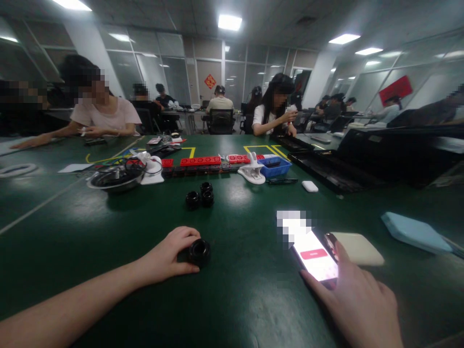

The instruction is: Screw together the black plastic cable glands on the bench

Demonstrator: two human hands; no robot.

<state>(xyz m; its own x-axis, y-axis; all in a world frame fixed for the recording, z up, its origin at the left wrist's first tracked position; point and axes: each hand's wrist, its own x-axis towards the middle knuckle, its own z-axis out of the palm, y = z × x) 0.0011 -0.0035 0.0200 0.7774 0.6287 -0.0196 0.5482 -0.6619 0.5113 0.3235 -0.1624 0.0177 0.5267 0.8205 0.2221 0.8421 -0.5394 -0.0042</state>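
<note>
Black ring between the left thumb and fingers, phone in the right hand

The black ring (199, 252) stands on the green table (235, 299), its round opening facing up and toward the viewer. It sits at the tips of the left hand (176, 253), between the fingers, which curl round its far left side, and the thumb, which lies along its near left side. The grip is narrow, about as wide as the ring, and the ring's right side is uncovered.

Well to the right, the right hand (364, 297) holds a phone (308, 249) by its lower end, thumb along the near edge and fingers at the other edge. The phone's screen is lit, with a red button on it. A cream case (358, 249) lies just beyond these fingers, and a light blue case (416, 233) lies farther right.

Beyond the left hand, three more black rings (193, 199) stand close together. Behind them runs a row of red blocks (200, 161), with a metal bowl (112, 187) at its left and a white clip (253, 173) and a blue basket (279, 168) toward its right. A small white case (310, 186) lies near the basket.
</note>
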